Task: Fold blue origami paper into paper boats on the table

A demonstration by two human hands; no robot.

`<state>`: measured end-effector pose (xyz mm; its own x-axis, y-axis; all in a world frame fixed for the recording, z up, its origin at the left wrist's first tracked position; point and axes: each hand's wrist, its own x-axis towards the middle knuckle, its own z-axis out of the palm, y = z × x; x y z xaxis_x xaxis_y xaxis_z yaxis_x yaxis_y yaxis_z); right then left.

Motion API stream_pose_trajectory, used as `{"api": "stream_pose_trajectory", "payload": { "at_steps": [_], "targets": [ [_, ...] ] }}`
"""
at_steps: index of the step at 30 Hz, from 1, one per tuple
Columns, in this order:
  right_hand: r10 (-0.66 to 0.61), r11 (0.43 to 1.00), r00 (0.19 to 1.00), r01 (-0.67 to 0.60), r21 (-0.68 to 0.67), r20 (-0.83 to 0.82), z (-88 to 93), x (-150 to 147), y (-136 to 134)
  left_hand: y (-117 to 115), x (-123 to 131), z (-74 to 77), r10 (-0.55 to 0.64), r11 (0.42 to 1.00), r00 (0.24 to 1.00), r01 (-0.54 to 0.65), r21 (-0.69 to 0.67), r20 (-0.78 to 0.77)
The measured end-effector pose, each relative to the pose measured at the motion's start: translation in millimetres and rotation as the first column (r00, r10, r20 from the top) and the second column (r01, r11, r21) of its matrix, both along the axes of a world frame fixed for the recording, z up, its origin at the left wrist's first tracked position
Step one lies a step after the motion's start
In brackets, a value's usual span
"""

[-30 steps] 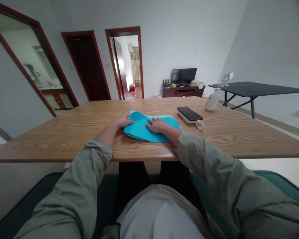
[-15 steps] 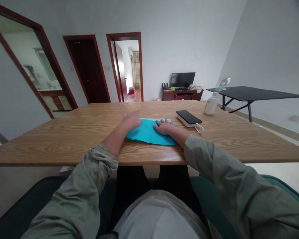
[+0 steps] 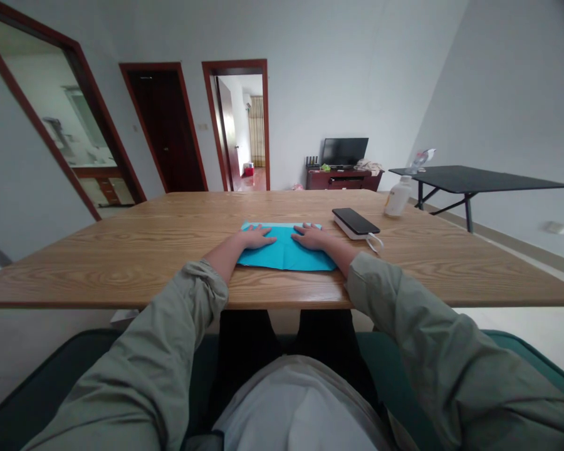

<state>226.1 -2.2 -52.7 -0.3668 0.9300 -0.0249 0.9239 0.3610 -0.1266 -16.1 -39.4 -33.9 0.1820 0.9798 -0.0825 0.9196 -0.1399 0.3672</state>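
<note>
A sheet of turquoise paper (image 3: pixel 286 254) lies flat on the wooden table (image 3: pixel 122 250), close to the near edge. My left hand (image 3: pixel 255 237) rests palm down on its left part, fingers stretched out. My right hand (image 3: pixel 311 237) lies flat on its right part, fingers spread as well. Neither hand grips anything. A thin pale strip shows along the paper's far edge.
A black phone (image 3: pixel 356 220) lies on a white box with a cord loop, right of the paper. A white bottle (image 3: pixel 397 196) stands further right. Behind are a black side table (image 3: pixel 474 178), a TV on a low cabinet (image 3: pixel 344 178) and doorways.
The paper was lifted and creased at the left a second ago; now it lies flat. My left hand came down from the far left corner onto the sheet. My right hand stayed pressing.
</note>
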Motion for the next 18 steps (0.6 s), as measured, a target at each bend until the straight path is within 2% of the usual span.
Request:
{"api": "stream_pose_trajectory", "payload": {
  "at_steps": [3, 8, 11, 18],
  "targets": [
    [-0.04, 0.999, 0.999, 0.04, 0.008, -0.005, -1.8, 5.0, 4.2, 6.2, -21.1, -0.8, 0.015, 1.0, 0.999, -0.014, -0.012, 0.044],
    [-0.113, 0.994, 0.993, 0.113, -0.004, -0.043, -1.9, 17.0, 7.8, 12.4, -51.6, -8.7, 0.047, 0.997, 0.967, -0.063, 0.054, 0.251],
    [-0.131, 0.991, 0.987, 0.131, -0.007, -0.095, 3.7, 22.8, 5.8, 14.5, -57.4, -11.3, 0.095, 0.99, 0.944, -0.122, 0.069, 0.316],
    [-0.179, 0.969, 0.957, 0.212, 0.128, -0.229, 18.2, 29.8, -1.2, 22.7, -58.7, -11.0, 0.16, 0.957, 0.918, -0.234, 0.17, 0.363]
  ]
}}
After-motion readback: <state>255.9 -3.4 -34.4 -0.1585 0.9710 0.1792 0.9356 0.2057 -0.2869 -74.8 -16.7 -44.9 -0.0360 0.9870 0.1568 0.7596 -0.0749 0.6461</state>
